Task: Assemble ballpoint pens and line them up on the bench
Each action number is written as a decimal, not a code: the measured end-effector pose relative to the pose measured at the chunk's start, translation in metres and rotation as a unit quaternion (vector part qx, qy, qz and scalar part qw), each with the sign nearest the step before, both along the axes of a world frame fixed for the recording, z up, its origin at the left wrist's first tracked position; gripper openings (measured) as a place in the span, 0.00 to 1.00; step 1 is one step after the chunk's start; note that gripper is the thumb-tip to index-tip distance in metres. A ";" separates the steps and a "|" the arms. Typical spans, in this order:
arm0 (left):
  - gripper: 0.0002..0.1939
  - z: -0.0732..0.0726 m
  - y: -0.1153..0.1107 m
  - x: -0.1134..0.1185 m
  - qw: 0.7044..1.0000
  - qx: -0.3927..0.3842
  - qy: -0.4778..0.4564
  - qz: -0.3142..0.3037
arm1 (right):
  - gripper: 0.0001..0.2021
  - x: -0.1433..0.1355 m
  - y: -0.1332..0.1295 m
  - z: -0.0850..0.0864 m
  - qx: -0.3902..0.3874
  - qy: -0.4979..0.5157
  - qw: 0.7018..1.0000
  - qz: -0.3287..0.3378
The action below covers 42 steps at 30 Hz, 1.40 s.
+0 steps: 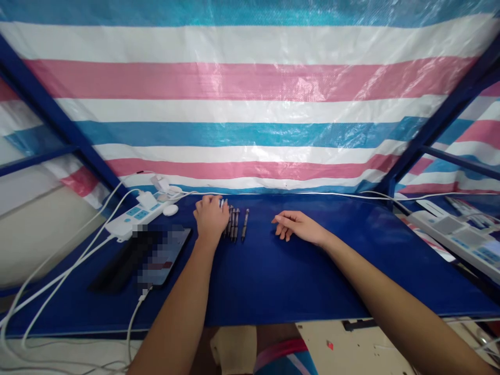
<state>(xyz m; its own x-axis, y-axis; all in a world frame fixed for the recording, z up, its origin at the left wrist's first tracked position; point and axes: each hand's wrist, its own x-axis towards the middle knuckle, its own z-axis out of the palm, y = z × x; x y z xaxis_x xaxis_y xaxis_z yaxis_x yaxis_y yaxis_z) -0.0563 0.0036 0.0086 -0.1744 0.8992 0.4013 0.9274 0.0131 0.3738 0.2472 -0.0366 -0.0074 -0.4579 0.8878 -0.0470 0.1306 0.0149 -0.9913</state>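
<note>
Several dark pens (234, 224) lie side by side on the blue table (250, 286), pointing away from me. One more pen (245, 225) lies a little apart to their right. My left hand (211, 216) rests palm down over the left end of the row, its fingers curled at the pens there; its fingertips and what they may grip are partly hidden. To the right of the pens, my right hand (295, 226) is held at the table with its fingers loosely bent and apart, touching no pen.
A phone (167, 258) with a white cable lies left of my left forearm, beside a dark object (121, 260). Behind them is a white power strip (135, 216) with plugs. Another power strip (461, 239) is at the far right. A striped sheet (250, 109) hangs behind.
</note>
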 end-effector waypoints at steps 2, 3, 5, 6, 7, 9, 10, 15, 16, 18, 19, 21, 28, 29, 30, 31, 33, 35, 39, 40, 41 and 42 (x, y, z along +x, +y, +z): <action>0.24 -0.001 0.001 -0.009 0.999 -0.024 0.006 0.044 | 0.26 0.000 0.000 0.001 -0.004 0.001 1.000 -0.001; 0.26 -0.002 0.002 -0.012 0.998 -0.037 0.007 0.058 | 0.26 0.000 0.000 0.000 -0.007 0.002 1.000 -0.001; 0.27 -0.004 0.003 -0.018 0.995 -0.061 0.009 0.072 | 0.26 -0.001 0.001 -0.001 -0.011 0.004 1.000 -0.002; 0.27 -0.005 0.004 -0.019 0.995 -0.069 0.009 0.073 | 0.26 -0.001 0.002 -0.002 -0.013 0.006 1.000 -0.003; 0.26 -0.006 0.005 -0.020 0.995 -0.074 0.007 0.069 | 0.26 -0.001 0.002 -0.002 -0.015 0.009 1.000 -0.003; 0.26 -0.007 0.006 -0.021 0.996 -0.076 -0.005 0.054 | 0.26 -0.001 0.002 -0.003 -0.018 0.015 1.000 -0.007; 0.25 -0.008 0.007 -0.022 0.996 -0.074 -0.016 0.046 | 0.26 -0.001 0.002 -0.003 -0.020 0.019 1.000 -0.008; 0.27 -0.006 0.012 -0.033 0.993 -0.077 -0.081 0.029 | 0.28 -0.001 0.004 -0.003 -0.038 0.042 0.998 -0.013; 0.28 -0.005 0.013 -0.037 0.992 -0.083 -0.095 0.025 | 0.28 -0.001 0.005 -0.003 -0.041 0.046 0.998 -0.014; 0.31 -0.001 0.013 -0.042 0.989 -0.094 -0.113 0.033 | 0.29 -0.003 0.008 -0.005 -0.043 0.048 0.998 -0.017; 0.33 0.002 0.013 -0.044 0.987 -0.095 -0.118 0.043 | 0.30 -0.004 0.009 -0.006 -0.041 0.047 0.998 -0.020; 0.33 0.008 0.012 -0.045 0.985 -0.081 -0.135 0.067 | 0.30 -0.006 0.011 -0.008 -0.036 0.043 0.998 -0.024; 0.29 0.020 0.004 -0.001 0.838 -0.037 -0.530 -0.124 | 0.27 -0.007 0.005 -0.004 -0.011 0.056 0.998 -0.027; 0.29 0.019 0.001 0.010 0.808 -0.052 -0.564 -0.163 | 0.27 -0.007 0.003 -0.002 -0.006 0.059 0.998 -0.027; 0.29 0.017 -0.003 0.022 0.782 -0.058 -0.588 -0.196 | 0.26 -0.008 0.002 0.000 0.000 0.062 0.998 -0.027; 0.29 0.016 -0.007 0.032 0.761 -0.063 -0.605 -0.227 | 0.25 -0.009 0.000 0.001 0.005 0.067 0.997 -0.025; 0.27 0.012 -0.015 0.048 0.731 -0.078 -0.621 -0.272 | 0.25 -0.012 -0.003 0.004 0.010 0.081 0.996 -0.022; 0.24 0.008 -0.021 0.057 0.712 -0.096 -0.626 -0.303 | 0.24 -0.016 -0.006 0.005 0.010 0.094 0.995 -0.021; 0.21 0.004 -0.023 0.055 0.753 -0.127 -0.548 -0.341 | 0.22 -0.020 -0.007 0.002 0.014 0.114 0.992 -0.057; 0.20 0.003 -0.022 0.053 0.786 -0.121 -0.499 -0.345 | 0.22 -0.019 -0.006 0.001 0.015 0.117 0.990 -0.071; 0.18 0.003 -0.020 0.050 0.822 -0.111 -0.438 -0.347 | 0.22 -0.018 -0.004 0.001 0.016 0.120 0.989 -0.084; 0.16 0.003 -0.019 0.048 0.854 -0.093 -0.377 -0.345 | 0.22 -0.017 -0.003 0.001 0.016 0.120 0.988 -0.093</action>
<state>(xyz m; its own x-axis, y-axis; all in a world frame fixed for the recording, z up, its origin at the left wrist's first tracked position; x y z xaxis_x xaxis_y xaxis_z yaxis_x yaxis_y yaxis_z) -0.0084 -0.0153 0.0115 0.2777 0.9283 0.2473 0.2344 -0.3151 0.9197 0.2302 -0.0396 -0.0068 -0.2802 0.9571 0.0732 -0.1055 0.0450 -0.9934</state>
